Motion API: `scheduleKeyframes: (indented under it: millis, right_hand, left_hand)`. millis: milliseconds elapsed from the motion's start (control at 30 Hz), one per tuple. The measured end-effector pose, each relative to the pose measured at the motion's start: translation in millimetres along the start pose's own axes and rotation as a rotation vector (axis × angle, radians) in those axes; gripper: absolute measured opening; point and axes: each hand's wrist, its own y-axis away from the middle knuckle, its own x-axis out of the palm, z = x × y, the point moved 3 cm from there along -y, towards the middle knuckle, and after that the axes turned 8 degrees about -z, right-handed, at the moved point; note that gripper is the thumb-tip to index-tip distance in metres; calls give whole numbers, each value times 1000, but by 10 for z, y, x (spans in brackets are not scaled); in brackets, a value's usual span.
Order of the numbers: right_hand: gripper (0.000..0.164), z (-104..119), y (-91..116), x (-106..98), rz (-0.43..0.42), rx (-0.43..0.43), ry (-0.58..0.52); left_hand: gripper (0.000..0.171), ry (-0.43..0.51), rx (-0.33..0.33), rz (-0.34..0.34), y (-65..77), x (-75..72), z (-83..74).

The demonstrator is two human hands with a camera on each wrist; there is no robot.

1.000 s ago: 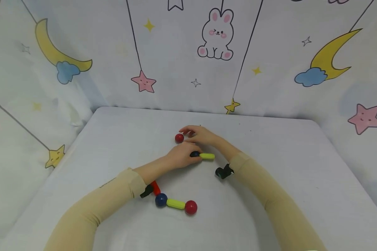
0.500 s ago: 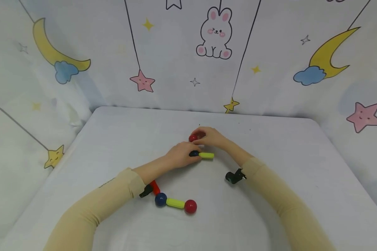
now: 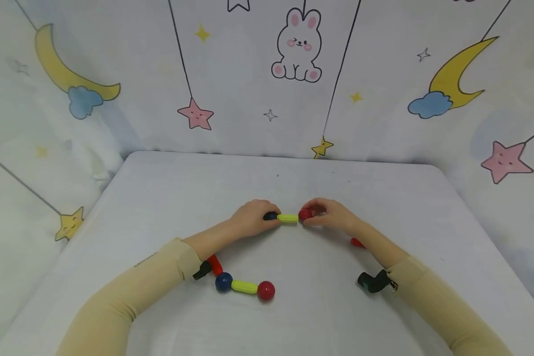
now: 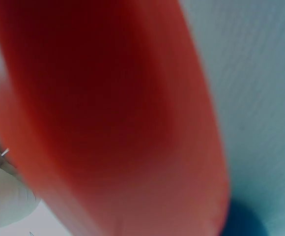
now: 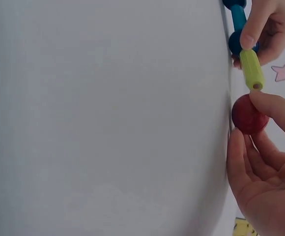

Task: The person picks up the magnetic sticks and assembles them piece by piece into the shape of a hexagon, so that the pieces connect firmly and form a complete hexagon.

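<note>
My left hand [image 3: 254, 217] grips a dark blue ball [image 3: 270, 216] from which a yellow-green rod [image 3: 288, 218] points right. The right wrist view shows a blue rod [image 5: 239, 17] leading on from that ball to another blue ball [image 5: 234, 3]. My right hand [image 3: 331, 215] pinches a red ball [image 5: 248, 114] between thumb and fingers, right at the yellow-green rod's free end. A red rod [image 4: 113, 118] fills most of the left wrist view, blurred, with a blue ball at its lower end.
Nearer me lies a joined chain: a red rod [image 3: 215, 265] partly under my left sleeve, a blue ball [image 3: 224, 282], a yellow-green rod [image 3: 244, 287] and a red ball [image 3: 266, 290]. Another red piece [image 3: 357, 243] shows beside my right forearm. A patterned cloth [image 3: 249, 123] rises behind the white table [image 3: 320, 306].
My right hand took hold of the far red ball and brought it right and nearer, to the yellow-green rod's end. A red piece by the right forearm came into sight. The left hand stayed nearly still.
</note>
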Motion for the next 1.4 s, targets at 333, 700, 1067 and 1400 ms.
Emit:
scheduleKeyframes:
  millis: [333,700,1067,1400]
  right_hand:
    - [41,15,149,56,-31,65,-51]
    - [41,22,162,77,-37,32,-76]
    - [40,14,198,59,-20,7,-123]
    - [43,14,234,26,-30,-16,-138]
  left_hand:
    - [24,-17,3,-2,-4,-8,-2]
    - [26,-48,-12,40,-50,-14,-35]
    - [35,-104,23,183,-294,-45,-264]
    - [32,-86,-11,259,-478,168,-340]
